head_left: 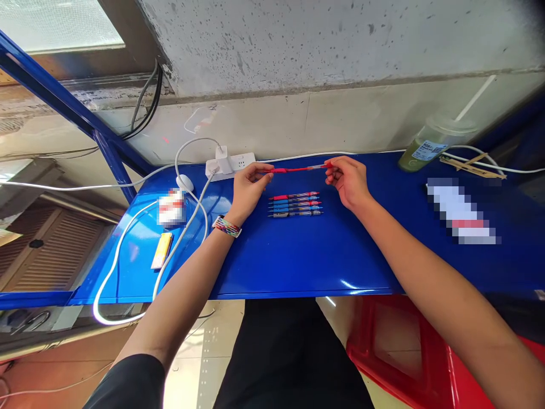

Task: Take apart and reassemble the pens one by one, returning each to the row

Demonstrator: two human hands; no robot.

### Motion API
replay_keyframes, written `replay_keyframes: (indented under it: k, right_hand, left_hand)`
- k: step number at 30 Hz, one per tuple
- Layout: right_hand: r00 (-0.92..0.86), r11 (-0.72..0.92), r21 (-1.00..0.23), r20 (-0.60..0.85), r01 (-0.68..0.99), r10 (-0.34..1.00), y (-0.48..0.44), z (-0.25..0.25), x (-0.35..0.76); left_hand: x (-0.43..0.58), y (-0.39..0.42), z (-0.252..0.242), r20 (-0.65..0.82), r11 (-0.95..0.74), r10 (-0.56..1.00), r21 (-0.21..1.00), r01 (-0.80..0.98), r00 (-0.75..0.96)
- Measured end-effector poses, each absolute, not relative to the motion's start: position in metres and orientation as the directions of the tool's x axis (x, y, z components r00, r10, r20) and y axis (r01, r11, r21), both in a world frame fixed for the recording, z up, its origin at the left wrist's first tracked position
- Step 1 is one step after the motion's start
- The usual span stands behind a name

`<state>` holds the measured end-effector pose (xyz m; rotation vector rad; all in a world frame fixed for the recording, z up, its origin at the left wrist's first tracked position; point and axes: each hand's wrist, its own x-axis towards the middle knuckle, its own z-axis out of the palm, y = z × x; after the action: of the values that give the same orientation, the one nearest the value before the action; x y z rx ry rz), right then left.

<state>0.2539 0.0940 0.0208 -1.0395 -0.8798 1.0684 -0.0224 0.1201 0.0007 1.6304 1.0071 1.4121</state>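
A slim red pen with a clear barrel (280,170) is up in the air between two hands, over the back of the shiny blue tabletop (306,255). It lies nearly level, and its middle looks thin and red, as if the inner refill were bare between grip and barrel. I'd judge the step in hand to be work at that joint, though whether the parts are coming apart or together I can't tell. Either way, the next move seems to call for a straight line between the hands, so the thin middle doesn't bend.

The left hand (250,186) has thumb and fingers closed on the red end; the right hand (349,180) pinches the clear end by the fingertips, its other fingers curled loosely.

Just below, nearer the person, a close row of red, blue and black gripped pens (293,208) lies side by side, touched by neither hand. Farther out on the left, there's a white plastic power strip (242,163) behind the wrist and a small yellow-and-white box (162,250); away to the right stands a clear cup of green drink (411,162), tilted in my view.
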Motion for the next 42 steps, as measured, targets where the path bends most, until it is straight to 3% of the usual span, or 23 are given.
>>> replay_keyframes:
  k: [5, 11, 15, 22, 29, 37, 42]
  right_hand:
    - [0.030, 0.150, -0.972, 0.147, -0.182, 0.989, 0.084, 0.024, 0.244]
    - [0.037, 0.209, -0.963, 0.206, -0.171, 0.978, 0.081, 0.027, 0.242]
    - [0.055, 0.188, -0.972, 0.182, -0.144, 0.982, 0.082, 0.024, 0.242]
    - [0.054, 0.164, -0.968, 0.157, -0.189, 0.986, 0.082, 0.020, 0.240]
    - [0.060, 0.148, -0.966, 0.138, -0.212, 0.989, 0.081, 0.020, 0.238]
    - [0.058, 0.138, -0.970, 0.129, -0.198, 0.990, 0.078, 0.023, 0.233]
    - [0.052, 0.136, -0.966, 0.128, -0.220, 0.990, 0.078, 0.024, 0.234]
  left_hand:
    - [-0.020, 0.117, 0.000, 0.338, -0.358, 0.920, 0.931, 0.073, 0.198]
    - [-0.019, 0.114, 0.003, 0.395, -0.426, 0.900, 0.887, 0.179, 0.182]
    - [-0.018, 0.113, 0.004, 0.420, -0.444, 0.889, 0.888, 0.119, 0.183]
    - [-0.018, 0.115, 0.002, 0.278, -0.289, 0.930, 0.957, 0.008, 0.242]
    - [-0.018, 0.110, 0.005, 0.380, -0.394, 0.902, 0.919, 0.027, 0.206]
    - [-0.018, 0.109, 0.005, 0.323, -0.343, 0.897, 0.939, 0.016, 0.301]
    - [-0.018, 0.109, 0.003, 0.409, -0.433, 0.886, 0.899, 0.072, 0.220]
